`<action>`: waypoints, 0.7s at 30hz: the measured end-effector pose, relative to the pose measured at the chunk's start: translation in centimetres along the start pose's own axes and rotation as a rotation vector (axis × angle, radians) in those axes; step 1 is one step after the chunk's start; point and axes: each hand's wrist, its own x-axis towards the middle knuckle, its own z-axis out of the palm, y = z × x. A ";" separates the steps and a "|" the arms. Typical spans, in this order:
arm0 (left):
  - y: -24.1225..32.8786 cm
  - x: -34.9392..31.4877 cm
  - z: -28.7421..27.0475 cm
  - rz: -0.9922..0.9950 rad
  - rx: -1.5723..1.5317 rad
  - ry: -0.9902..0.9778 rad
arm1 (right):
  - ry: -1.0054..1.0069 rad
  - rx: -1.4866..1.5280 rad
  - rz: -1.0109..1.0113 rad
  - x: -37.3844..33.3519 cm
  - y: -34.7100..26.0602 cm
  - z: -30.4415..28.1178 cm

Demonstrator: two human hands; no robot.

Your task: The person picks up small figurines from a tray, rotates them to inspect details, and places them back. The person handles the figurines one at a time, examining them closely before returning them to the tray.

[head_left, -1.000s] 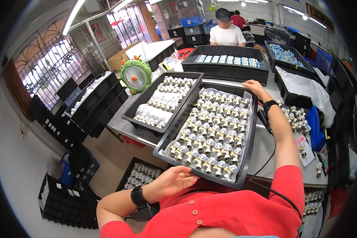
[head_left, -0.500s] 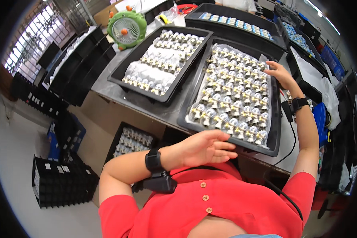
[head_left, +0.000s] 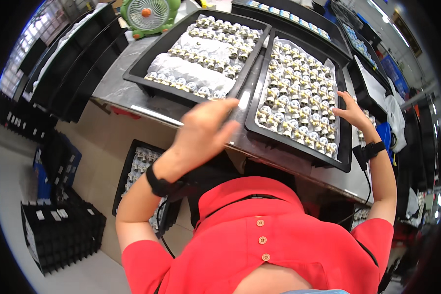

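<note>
My left hand [head_left: 203, 130], blurred by motion, hovers at the front right corner of the left black tray [head_left: 149, 88]. Its thumb and fingers are apart, and nothing shows in them. My right hand [head_left: 352, 113] is open at the right side of the right black tray [head_left: 299, 149], fingers spread beside the outermost pieces; whether they touch cannot be made out. Rows of small white-and-gold figurines [head_left: 294, 105] with shiny round heads fill the right tray on a white liner. The left tray holds fewer figurines [head_left: 208, 61], with bare white liner [head_left: 171, 66] between rows.
A green fan [head_left: 147, 14] stands behind the left tray. Another black tray [head_left: 294, 19] with blue-and-white pieces lies beyond. Below the grey table [head_left: 115, 88], a tray of figurines [head_left: 137, 166] sits at left, near a black crate [head_left: 63, 235]. A cable [head_left: 369, 183] hangs by my right wrist.
My left hand has moved from the right tray's front edge leftward and forward to the left tray's corner. My right hand stays at the right tray's side. The whole view has shifted.
</note>
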 end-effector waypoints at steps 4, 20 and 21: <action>-5.3 -0.5 -1.6 0.016 0.308 -0.011 | -0.057 -0.100 0.024 0.3 -0.3 0.5; -5.3 -0.2 0.0 0.100 0.114 -0.089 | -0.011 0.080 0.413 0.6 -3.3 1.2; -5.4 -0.3 0.0 0.093 0.108 -0.087 | 0.019 0.152 0.432 0.4 -3.4 1.3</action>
